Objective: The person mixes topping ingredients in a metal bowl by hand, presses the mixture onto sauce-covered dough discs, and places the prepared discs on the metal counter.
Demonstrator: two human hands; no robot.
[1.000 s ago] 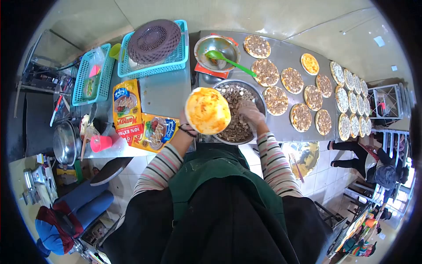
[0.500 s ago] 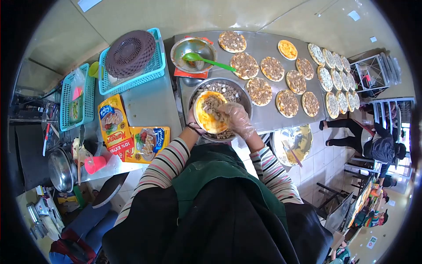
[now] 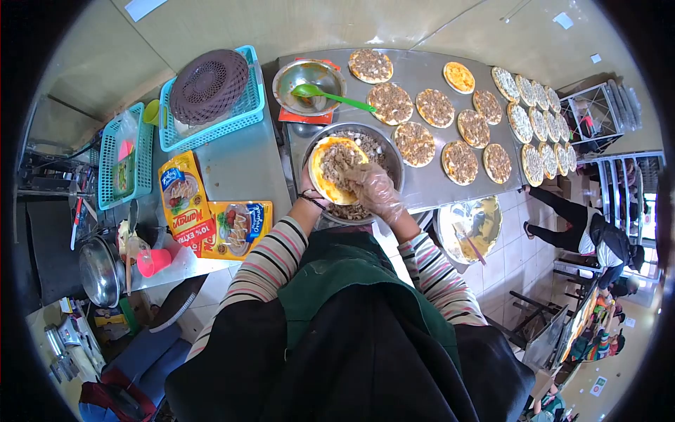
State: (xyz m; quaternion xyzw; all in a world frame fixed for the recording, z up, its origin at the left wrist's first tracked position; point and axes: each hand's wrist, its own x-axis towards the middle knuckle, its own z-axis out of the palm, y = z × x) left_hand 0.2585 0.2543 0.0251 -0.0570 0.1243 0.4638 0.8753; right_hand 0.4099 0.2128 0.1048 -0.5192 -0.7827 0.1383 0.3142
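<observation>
My left hand [image 3: 309, 184] grips the edge of a small round pizza [image 3: 324, 184], tilted over a steel bowl. Orange sauce shows around its rim, and brown crumbled meat topping [image 3: 338, 159] covers its middle. My right hand [image 3: 376, 190], in a clear plastic glove, has its fingers bunched together on the topping; the fingertips are partly hidden. Beneath both hands, the steel bowl [image 3: 399, 163] holds more crumbled meat mixed with pale chunks [image 3: 376, 149].
Several meat-topped pizzas [image 3: 435, 108] and white-topped ones [image 3: 520, 124] lie on the steel table [image 3: 422, 70]. A smaller bowl [image 3: 285, 81] holds a green spoon [image 3: 337, 98]. Yellow packets [image 3: 239, 228] and turquoise baskets [image 3: 211, 133] are at left. A person [image 3: 598, 228] stands at right.
More meat now covers the pizza's middle. My gloved right hand has shifted slightly left, onto the topping. The left hand still holds the pizza. The person at right has moved slightly.
</observation>
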